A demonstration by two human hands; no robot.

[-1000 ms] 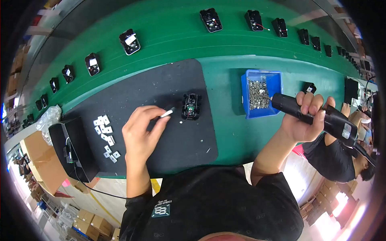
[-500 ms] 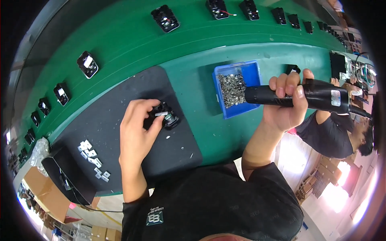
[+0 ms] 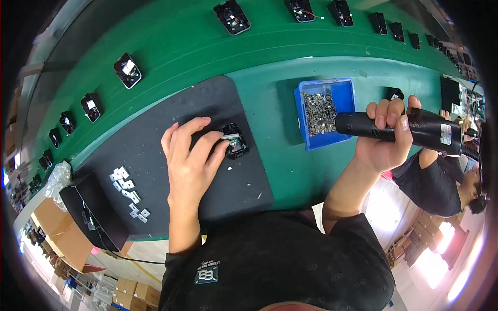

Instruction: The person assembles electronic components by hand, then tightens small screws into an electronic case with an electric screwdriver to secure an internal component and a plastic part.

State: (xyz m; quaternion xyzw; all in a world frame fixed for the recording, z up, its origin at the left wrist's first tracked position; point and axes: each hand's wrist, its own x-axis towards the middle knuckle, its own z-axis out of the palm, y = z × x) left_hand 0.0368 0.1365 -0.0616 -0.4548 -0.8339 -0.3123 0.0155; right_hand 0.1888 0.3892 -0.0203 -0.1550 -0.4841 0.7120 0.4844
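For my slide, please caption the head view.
Left hand at a black device on the mat; right hand holding a tool.

That worktop (image 3: pixel 290 179) is green, a black mat (image 3: pixel 155 137) over its left part. On the mat lie a dark assembly (image 3: pixel 240 149) near the right edge and white pieces (image 3: pixel 126 184) toward the left. A blue bin (image 3: pixel 344 96) and, farther right, a small black case (image 3: pixel 394 93) sit on bare green. Behind, a green belt (image 3: pixel 176 54) bears a row of black housings (image 3: pixel 232 17).

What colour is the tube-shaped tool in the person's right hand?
The tool is black, its label pale; best in head view.
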